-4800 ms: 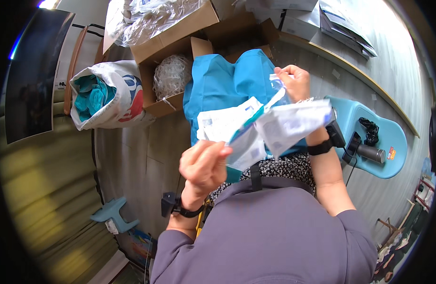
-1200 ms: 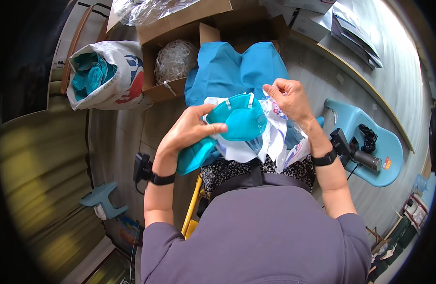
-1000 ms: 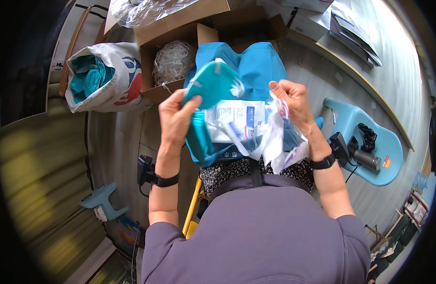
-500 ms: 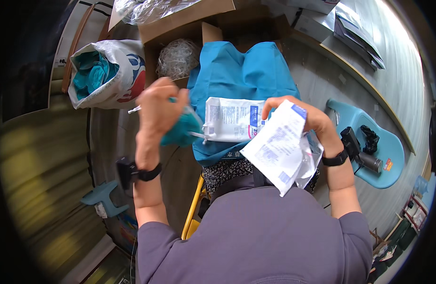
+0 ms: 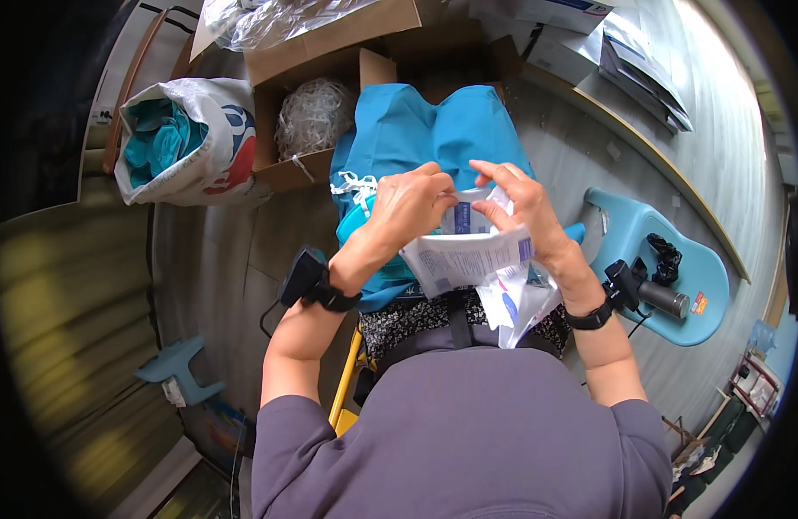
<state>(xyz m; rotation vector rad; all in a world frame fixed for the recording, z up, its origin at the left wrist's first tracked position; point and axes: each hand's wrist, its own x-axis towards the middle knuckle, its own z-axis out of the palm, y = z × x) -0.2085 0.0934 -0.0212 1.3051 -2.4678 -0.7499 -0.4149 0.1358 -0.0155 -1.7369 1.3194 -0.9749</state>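
Pinching the far rim of the white packet (image 5: 468, 258), the left hand (image 5: 406, 206) faces the right hand (image 5: 530, 212), whose thumb and forefinger stand parted; its exact hold is unclear. The packet stretches crosswise, bodyward of both, neither clearly nearer.

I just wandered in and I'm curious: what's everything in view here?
Packet: one, white, centre
Wrapper: uncounted, white, below packet
Mask: at least one, teal, left of packet
Cloth: one, blue, beneath packet
Sack: one, mostly white, upper left
Sack contents: uncounted, teal, inside sack
Cardboard boxes: uncounted, brown, top
Strip tangle: one, clear, in box
Plastic film: uncounted, clear, top
Stools: two, pale blue, right, lower left
Cylinder: one, grey, right stool
Bundle: one, black, right stool
Clutter: uncounted, mixed, right edge
Shirt: one, purplish, bottom
Wrist devices: two, black, one per wrist
Left hand: one, bare, at packet
Right hand: one, bare, at packet
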